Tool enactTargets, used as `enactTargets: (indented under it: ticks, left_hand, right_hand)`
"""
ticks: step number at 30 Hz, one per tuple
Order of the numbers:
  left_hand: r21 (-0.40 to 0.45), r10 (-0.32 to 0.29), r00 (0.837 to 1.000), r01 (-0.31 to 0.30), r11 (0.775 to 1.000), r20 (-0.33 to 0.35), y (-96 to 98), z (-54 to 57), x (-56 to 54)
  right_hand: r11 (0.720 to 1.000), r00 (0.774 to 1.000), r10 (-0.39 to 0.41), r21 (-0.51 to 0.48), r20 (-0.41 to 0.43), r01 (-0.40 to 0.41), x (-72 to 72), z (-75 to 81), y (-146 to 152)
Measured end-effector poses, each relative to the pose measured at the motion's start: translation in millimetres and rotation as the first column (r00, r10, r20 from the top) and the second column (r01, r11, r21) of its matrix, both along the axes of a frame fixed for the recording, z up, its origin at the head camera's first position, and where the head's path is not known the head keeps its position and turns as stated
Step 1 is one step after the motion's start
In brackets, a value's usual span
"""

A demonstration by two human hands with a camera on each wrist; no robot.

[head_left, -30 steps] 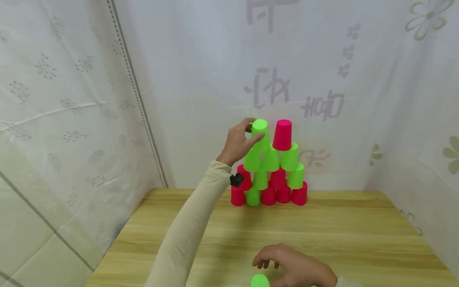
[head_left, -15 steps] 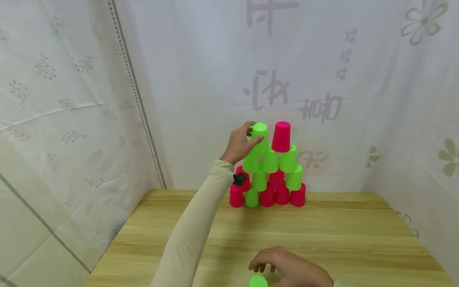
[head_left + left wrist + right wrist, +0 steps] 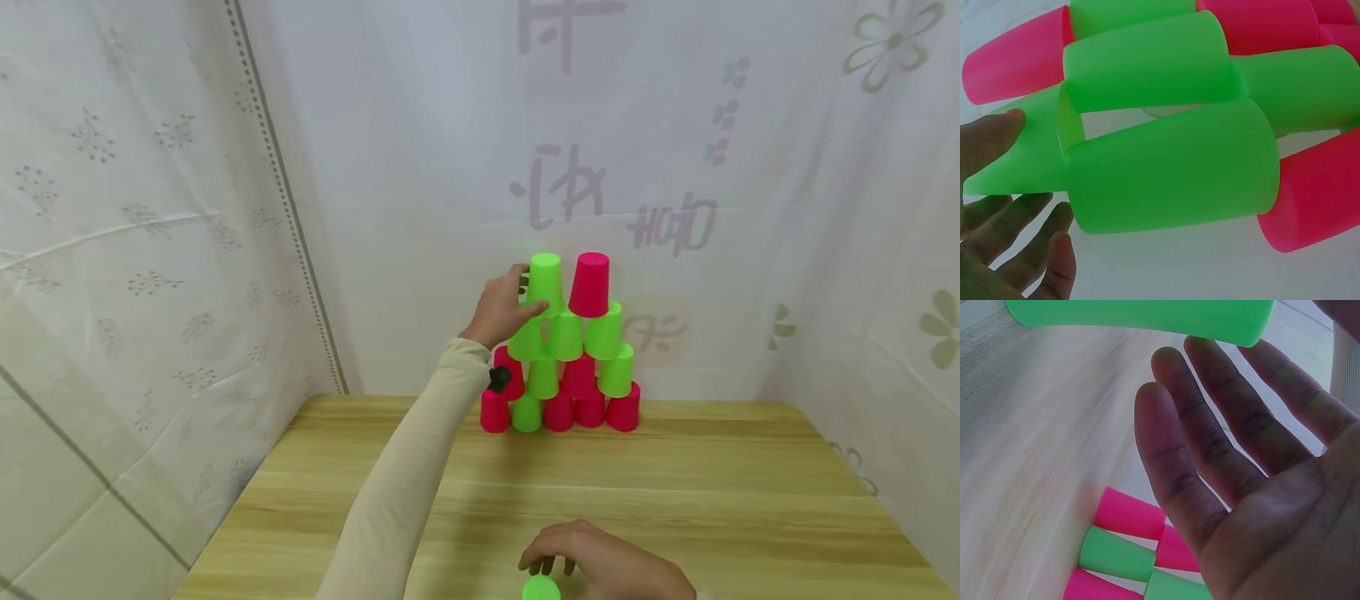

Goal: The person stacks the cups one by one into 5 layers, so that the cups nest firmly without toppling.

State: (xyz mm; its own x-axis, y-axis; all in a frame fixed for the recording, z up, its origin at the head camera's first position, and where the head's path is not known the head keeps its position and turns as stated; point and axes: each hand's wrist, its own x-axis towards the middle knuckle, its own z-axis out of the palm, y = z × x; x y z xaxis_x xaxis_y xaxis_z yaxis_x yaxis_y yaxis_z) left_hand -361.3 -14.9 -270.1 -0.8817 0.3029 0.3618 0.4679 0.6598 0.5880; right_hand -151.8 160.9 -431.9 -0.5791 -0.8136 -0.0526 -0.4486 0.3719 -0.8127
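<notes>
My left hand (image 3: 498, 310) is beside an upside-down green plastic cup (image 3: 546, 279) on the stack's top row. In the left wrist view, its thumb lies across that green cup (image 3: 1035, 153), while the fingers spread loosely beneath it. To the right on the same row stands a pink cup (image 3: 590, 285). Near the table's front, my right hand (image 3: 603, 562) hovers around another green cup (image 3: 541, 588), cut off by the frame. Relaxed fingers (image 3: 1216, 419) come close to that green cup (image 3: 1141, 314) in the right wrist view; contact is unclear.
Lower rows of inverted pink and green cups, such as a pink cup (image 3: 623, 408) at the bottom right, form a pyramid at the back of the wooden table (image 3: 675, 483). White patterned cloth (image 3: 412, 167) hangs right behind and at both sides.
The left hand has slid slightly down and left on the top green cup, its fingertips drawing back from behind it. Right hand and cups are nearly unmoved.
</notes>
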Motion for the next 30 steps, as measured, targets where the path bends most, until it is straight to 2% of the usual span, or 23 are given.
enactTargets:
  ticks: [7, 14, 19, 22, 25, 30]
  left_hand:
    - [-0.041, 0.022, 1.000, -0.022, 0.999, -0.014, -0.5, -1.1, 2.6]
    - [-0.050, 0.014, 0.999, -0.016, 0.999, -0.049, -6.3, -2.8, 6.0]
    - [-0.003, 0.003, 0.997, -0.003, 1.000, -0.080, -16.2, -8.2, 10.3]
    - [0.052, 0.006, 0.995, 0.000, 0.999, -0.102, -27.4, -17.4, 17.7]
    - [0.099, 0.016, 0.992, -0.004, 0.995, -0.122, -42.2, -32.8, 30.1]
    - [0.140, 0.034, 0.991, -0.016, 0.990, -0.131, -66.5, -69.1, 53.0]
  right_hand:
    - [1.000, 0.997, 0.012, -0.011, 0.082, -0.011, -2.8, -3.6, -0.4]
    - [1.000, 0.997, -0.004, -0.029, 0.077, 0.006, -1.4, -7.6, 2.3]
    - [0.998, 0.996, -0.011, -0.055, 0.089, 0.016, -1.7, -7.5, 4.1]
    - [0.997, 0.997, 0.002, -0.081, 0.080, 0.005, -2.9, -8.0, 4.9]
    - [0.995, 0.999, 0.014, -0.104, 0.052, -0.009, -3.2, -8.4, 6.8]
    - [0.989, 1.000, 0.031, -0.142, -0.006, -0.031, -4.6, -7.8, 11.6]
